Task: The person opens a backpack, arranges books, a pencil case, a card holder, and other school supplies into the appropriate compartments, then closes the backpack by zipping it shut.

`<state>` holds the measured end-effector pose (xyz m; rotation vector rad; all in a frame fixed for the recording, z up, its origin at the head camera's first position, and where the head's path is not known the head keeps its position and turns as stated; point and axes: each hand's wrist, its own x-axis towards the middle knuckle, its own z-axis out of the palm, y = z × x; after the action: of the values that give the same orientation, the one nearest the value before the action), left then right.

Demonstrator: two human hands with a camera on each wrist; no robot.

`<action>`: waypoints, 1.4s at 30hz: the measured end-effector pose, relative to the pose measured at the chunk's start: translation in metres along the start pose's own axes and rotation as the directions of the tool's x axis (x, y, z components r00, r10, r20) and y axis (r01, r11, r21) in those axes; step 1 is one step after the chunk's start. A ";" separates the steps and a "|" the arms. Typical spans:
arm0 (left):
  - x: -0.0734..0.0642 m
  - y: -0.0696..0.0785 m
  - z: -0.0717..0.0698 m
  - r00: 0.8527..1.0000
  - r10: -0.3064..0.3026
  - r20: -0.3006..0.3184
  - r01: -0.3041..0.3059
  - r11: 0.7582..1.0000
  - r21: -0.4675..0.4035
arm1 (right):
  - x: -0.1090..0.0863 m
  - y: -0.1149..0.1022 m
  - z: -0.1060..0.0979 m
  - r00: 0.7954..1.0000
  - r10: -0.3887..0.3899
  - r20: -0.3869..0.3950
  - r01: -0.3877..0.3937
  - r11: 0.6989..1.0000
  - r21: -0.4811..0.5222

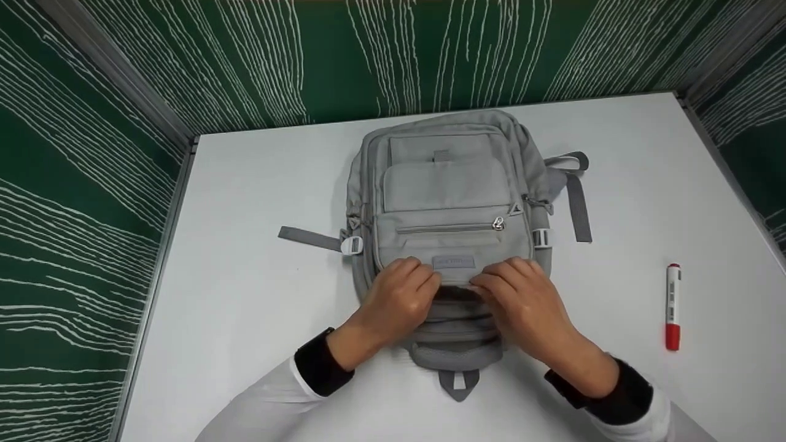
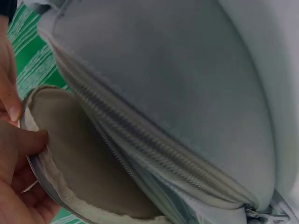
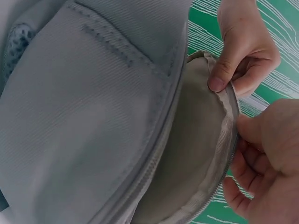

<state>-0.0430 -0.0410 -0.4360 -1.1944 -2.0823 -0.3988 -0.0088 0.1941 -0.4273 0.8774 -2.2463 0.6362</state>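
A grey backpack (image 1: 445, 184) lies front side up on the white table, its carry handle toward the person. My left hand (image 1: 402, 301) pinches the edge of the unzipped front panel, thumb on the inner side. Close beside it, my right hand (image 1: 525, 307) grips the same edge. Between the hands a dark gap opens into the compartment. In the left wrist view, the beige lining (image 2: 79, 149) of the panel shows, bordered by the zipper teeth. The right wrist view has both hands on the panel's curved rim (image 3: 229, 121).
A white marker with a red cap (image 1: 673, 307) lies on the table (image 1: 245, 337) at the right. Loose straps (image 1: 310, 238) spread from both sides of the bag. Green walls with white lines (image 1: 331, 55) stand behind and beside the table.
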 end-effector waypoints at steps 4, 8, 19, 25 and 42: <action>0.003 -0.002 -0.003 0.999 -0.037 -0.014 0.036 0.999 -0.029 | -0.009 0.009 -0.012 0.996 0.091 -0.008 -0.091 0.996 0.018; 0.007 -0.005 -0.010 0.997 -0.065 -0.029 0.064 0.997 -0.042 | -0.025 0.030 -0.030 0.975 0.222 -0.007 -0.222 0.975 0.014; 0.029 -0.021 -0.022 0.988 -0.118 -0.098 0.108 0.989 -0.102 | -0.100 0.096 -0.085 0.845 0.528 0.081 -0.503 0.838 -0.213; 0.038 -0.027 -0.023 0.986 -0.134 -0.097 0.122 0.985 -0.123 | -0.135 0.117 -0.107 0.743 0.661 0.108 -0.589 0.721 -0.364; 0.064 -0.048 -0.030 0.972 -0.211 -0.101 0.197 0.971 -0.138 | -0.158 0.128 -0.129 0.164 0.931 0.327 -0.697 0.344 -0.630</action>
<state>-0.0923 -0.0431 -0.3665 -1.0047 -2.1114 -0.6903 0.0388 0.4247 -0.4762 -0.6529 -3.3306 0.3234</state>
